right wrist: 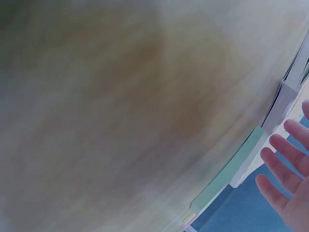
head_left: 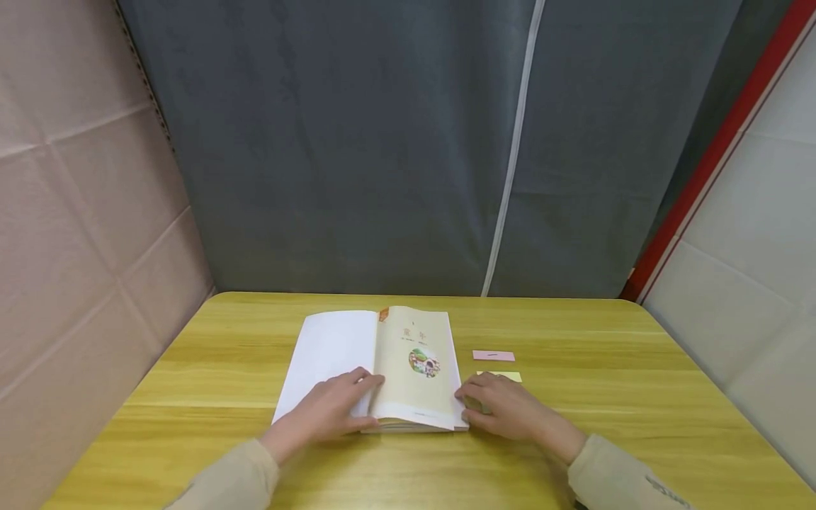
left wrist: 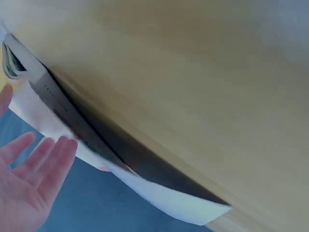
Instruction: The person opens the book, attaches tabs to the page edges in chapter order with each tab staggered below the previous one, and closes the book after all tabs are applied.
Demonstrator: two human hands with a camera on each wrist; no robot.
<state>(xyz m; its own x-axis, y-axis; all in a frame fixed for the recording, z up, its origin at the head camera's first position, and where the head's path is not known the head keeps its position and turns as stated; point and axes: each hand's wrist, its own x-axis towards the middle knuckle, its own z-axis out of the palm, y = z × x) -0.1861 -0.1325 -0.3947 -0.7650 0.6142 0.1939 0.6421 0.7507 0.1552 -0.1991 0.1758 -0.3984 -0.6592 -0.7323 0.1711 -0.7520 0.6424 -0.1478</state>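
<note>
A person sits at a yellow wooden bench (head_left: 574, 425) with one paperback book (head_left: 382, 368) lying at its middle, just in front of them. The book is opened at its very start: the front cover is folded out flat to nine o'clock, showing its white inside, while the thick block of pages lies at three o'clock with a cream title page on top, bearing a small round colour picture. The left hand (head_left: 331, 411) rests palm down on the opened cover near the spine, fingers loosely extended and slightly spread, thumb toward the page edge; it seems placed there to pin the cover flat so it cannot spring shut. The right hand (head_left: 503, 407) lies at the book's lower right corner, fingers relaxed and reaching toward the fore-edge of the page block, gripping nothing plainly; it looks set to steady the block or reach the page edges. The left wrist view shows the open palm beside the book's dark spine edge. The right wrist view is blurred, showing only straight fingers near the page edges. Two small sticky notes lie on the bench at three o'clock from the book: one pink note (head_left: 494, 355) farther away, and one yellow note (head_left: 503, 376) nearer, partly covered by the right hand's fingers. In all: one book, two notes, two hands.
</note>
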